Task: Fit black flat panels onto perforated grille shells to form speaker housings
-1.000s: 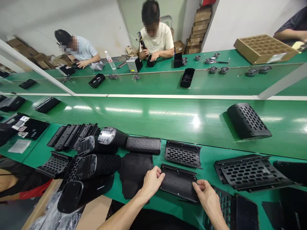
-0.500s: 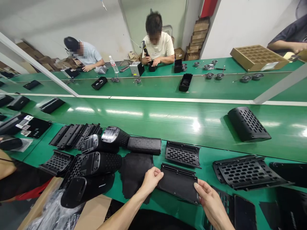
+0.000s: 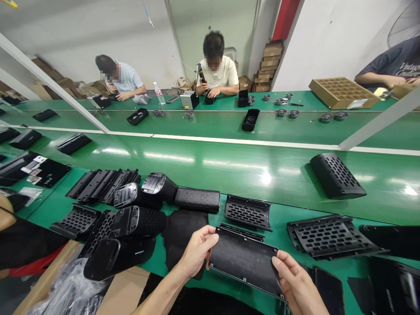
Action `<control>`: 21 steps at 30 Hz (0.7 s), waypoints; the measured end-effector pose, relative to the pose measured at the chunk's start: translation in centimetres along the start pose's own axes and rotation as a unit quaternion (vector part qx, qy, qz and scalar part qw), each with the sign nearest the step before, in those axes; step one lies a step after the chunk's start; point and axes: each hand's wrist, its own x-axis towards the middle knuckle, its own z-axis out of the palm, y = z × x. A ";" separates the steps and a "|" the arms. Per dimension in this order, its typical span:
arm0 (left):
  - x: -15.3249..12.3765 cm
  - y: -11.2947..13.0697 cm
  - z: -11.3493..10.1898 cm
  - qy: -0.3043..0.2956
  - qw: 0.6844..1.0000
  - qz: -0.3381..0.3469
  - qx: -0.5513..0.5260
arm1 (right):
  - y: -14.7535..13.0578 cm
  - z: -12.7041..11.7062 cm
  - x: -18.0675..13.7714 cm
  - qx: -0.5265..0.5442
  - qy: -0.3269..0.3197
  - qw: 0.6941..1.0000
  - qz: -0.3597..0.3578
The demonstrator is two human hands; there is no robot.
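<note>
Between my two hands is a black speaker grille panel (image 3: 244, 260), tilted towards me. Its inner face looks covered by a smooth dark sheet, with small tabs along both long edges. My left hand (image 3: 198, 248) pinches its left end, thumb on top. The right end is gripped by my right hand (image 3: 297, 280), thumb over the edge. Just behind it another slotted grille panel (image 3: 247, 212) lies on the green bench, and part of a further one shows beneath the held panel. Left of my left hand is a stack of dark cloth sheets (image 3: 185, 232).
Black speaker housings (image 3: 136, 253) crowd the left side, with a row of narrow black panels (image 3: 101, 186) behind. Slotted panels (image 3: 334, 236) and a phone (image 3: 329, 288) lie at right. One housing (image 3: 337, 175) rests on the green conveyor (image 3: 229, 162). Co-workers sit across.
Both hands have raised the grille panel towards me and tilted it, so that it looks larger. My right hand has shifted slightly right and down. The view has tipped up a little.
</note>
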 end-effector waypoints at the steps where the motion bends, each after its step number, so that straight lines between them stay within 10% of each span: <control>1: -0.2 0.2 0.0 0.001 1.000 0.010 -0.003 | -0.1 0.0 -0.1 0.010 -0.008 1.000 0.011; 21: -1.8 1.7 -0.3 -0.090 0.994 0.061 -0.028 | -2.8 -0.3 -1.4 0.093 0.045 0.989 0.103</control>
